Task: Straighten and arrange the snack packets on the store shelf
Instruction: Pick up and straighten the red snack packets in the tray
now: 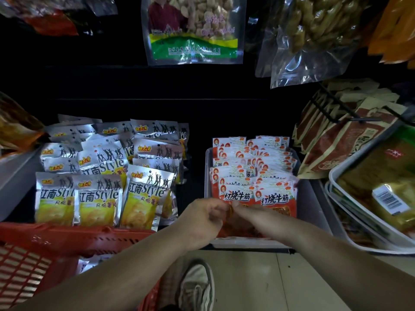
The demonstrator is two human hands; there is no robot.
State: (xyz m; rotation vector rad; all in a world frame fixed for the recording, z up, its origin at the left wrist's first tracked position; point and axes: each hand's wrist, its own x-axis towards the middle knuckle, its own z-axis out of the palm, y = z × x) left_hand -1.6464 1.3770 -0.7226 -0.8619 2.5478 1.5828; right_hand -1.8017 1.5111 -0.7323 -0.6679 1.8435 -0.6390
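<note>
Red-and-white snack packets (251, 173) stand in overlapping rows inside a grey bin (311, 198) on the store shelf, front two showing red Chinese lettering. To the bin's left, silver-and-yellow chip packets (101, 176) stand in looser rows. Both hands meet at the bin's front edge: left hand (202, 217) & right hand (258, 221) each curl fingers, pinching the frontmost red packet (238, 225) btwn them. A red basket (45, 250) sits lower left.

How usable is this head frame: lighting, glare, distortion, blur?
Head view: dim overall, shelf back nearly black; glare on the silver chip packets and the hanging clear bags; wide-angle bending curves the edges; both hands at the red packets look slightly soft, though front labels stay readable.
</note>
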